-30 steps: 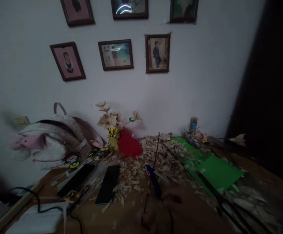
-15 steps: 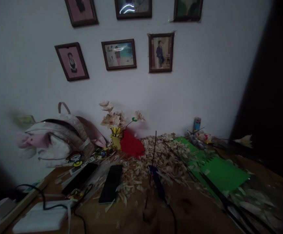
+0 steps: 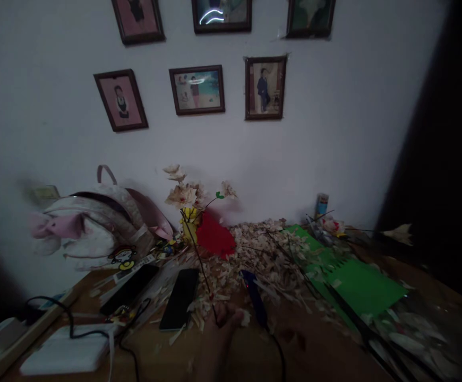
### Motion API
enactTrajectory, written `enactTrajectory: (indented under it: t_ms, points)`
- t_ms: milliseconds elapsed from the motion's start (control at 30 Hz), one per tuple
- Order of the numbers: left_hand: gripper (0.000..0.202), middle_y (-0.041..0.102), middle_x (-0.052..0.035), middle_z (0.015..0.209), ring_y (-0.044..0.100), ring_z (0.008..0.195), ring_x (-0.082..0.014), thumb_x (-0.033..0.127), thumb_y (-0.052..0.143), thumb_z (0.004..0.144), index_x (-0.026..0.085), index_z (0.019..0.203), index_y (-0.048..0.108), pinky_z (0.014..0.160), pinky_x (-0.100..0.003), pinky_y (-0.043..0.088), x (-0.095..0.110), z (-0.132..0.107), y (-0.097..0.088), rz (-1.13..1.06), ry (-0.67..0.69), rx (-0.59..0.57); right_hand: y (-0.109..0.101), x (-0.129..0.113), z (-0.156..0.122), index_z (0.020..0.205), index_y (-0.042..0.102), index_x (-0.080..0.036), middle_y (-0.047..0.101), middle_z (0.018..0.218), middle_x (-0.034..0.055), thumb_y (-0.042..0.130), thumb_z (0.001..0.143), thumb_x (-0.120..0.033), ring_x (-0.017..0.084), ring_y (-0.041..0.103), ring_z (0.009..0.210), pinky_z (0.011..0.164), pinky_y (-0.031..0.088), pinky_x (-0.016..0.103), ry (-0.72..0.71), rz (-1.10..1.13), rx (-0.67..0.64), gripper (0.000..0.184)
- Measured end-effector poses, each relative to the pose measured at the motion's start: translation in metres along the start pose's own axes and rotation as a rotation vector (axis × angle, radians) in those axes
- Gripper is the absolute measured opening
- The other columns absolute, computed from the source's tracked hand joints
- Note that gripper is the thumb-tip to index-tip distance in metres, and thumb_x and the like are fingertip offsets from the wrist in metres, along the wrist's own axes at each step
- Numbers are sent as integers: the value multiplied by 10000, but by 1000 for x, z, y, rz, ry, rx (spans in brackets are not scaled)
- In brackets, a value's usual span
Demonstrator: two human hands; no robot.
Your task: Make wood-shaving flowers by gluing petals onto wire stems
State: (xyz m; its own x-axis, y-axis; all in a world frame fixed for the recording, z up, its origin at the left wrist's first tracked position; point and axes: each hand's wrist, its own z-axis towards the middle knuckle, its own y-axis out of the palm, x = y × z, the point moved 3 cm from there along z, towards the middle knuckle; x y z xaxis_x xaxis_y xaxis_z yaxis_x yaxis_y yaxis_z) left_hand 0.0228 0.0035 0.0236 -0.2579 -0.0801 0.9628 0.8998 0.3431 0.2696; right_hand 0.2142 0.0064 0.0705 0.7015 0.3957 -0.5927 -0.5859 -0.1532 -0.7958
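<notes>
My left hand [image 3: 223, 318] reaches in from the bottom edge onto the wooden table [image 3: 314, 350], fingers pinched shut on a thin dark stick [image 3: 197, 254] that leans up and to the left towards the yellow vase [image 3: 188, 229]. A pale shaving [image 3: 245, 317] lies at the fingertips. Just right of the hand is a blue glue gun [image 3: 255, 298] with a small red light, its black cable trailing towards me. My right hand is out of sight.
A heap of pale shavings [image 3: 266, 252] covers the table's middle, with red paper [image 3: 215, 239] and a green sheet [image 3: 358, 284] beside it. Two black phones [image 3: 180, 298] lie to the left, then a backpack [image 3: 95, 223] and a white box [image 3: 61, 354]. Framed photos [image 3: 197, 89] hang on the wall.
The stick has tipped from upright to leaning left, and my left hand has shifted left with it. My right hand, near the glue gun a second ago, has left the view.
</notes>
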Motion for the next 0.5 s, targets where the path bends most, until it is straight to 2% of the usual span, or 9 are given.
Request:
enactTrajectory:
  t_ms: [67, 133, 200, 300, 367, 433, 500]
  points:
    - [417, 484, 75, 472, 440, 503, -107, 189, 696, 522, 234, 454, 287, 545, -243, 398, 3, -2, -2, 78, 17, 24, 16, -13, 6, 751, 639, -251, 650, 747, 8, 518, 690, -279, 153, 573, 668, 569, 400, 242, -11, 58, -38, 138]
    - [411, 449, 84, 447, 422, 483, -103, 187, 695, 516, 234, 450, 292, 530, -239, 387, 1, -1, -2, 97, 14, 31, 31, -20, 14, 871, 615, -234, 647, 767, 14, 503, 739, -350, 143, 574, 682, 588, 406, 232, 37, 242, -19, 209]
    - [401, 453, 82, 448, 427, 482, -103, 194, 696, 510, 233, 451, 301, 527, -238, 385, -4, 1, -2, 76, -9, 12, 44, -26, 22, 851, 596, -206, 648, 768, 17, 510, 747, -381, 137, 581, 694, 593, 408, 217, 80, 421, -15, 221]
    - [411, 465, 75, 455, 433, 490, -107, 211, 705, 511, 229, 441, 300, 525, -236, 377, -11, 7, -2, 72, -29, -36, 55, -28, 31, 724, 587, -171, 616, 680, 14, 504, 755, -409, 138, 565, 660, 586, 402, 221, 105, 501, 36, 254]
    - [393, 441, 77, 440, 415, 482, -107, 246, 705, 538, 227, 439, 325, 510, -231, 355, -14, 9, -4, 125, -43, -24, 60, -23, 35, 673, 579, -165, 591, 638, 8, 514, 740, -416, 142, 556, 648, 584, 407, 226, 127, 549, 86, 267]
    - [348, 415, 74, 422, 410, 480, -112, 338, 670, 603, 224, 452, 378, 491, -228, 329, -15, 9, -7, 158, -79, 12, 67, -15, 37, 673, 586, -171, 598, 653, 6, 533, 715, -428, 150, 565, 672, 603, 424, 228, 161, 644, 120, 265]
    - [372, 378, 74, 411, 378, 448, -102, 464, 594, 662, 218, 467, 394, 449, -220, 287, -17, 7, -7, 87, -137, -3, 75, -5, 38, 704, 608, -176, 623, 694, 12, 560, 678, -455, 161, 578, 695, 623, 441, 239, 212, 741, 143, 284]
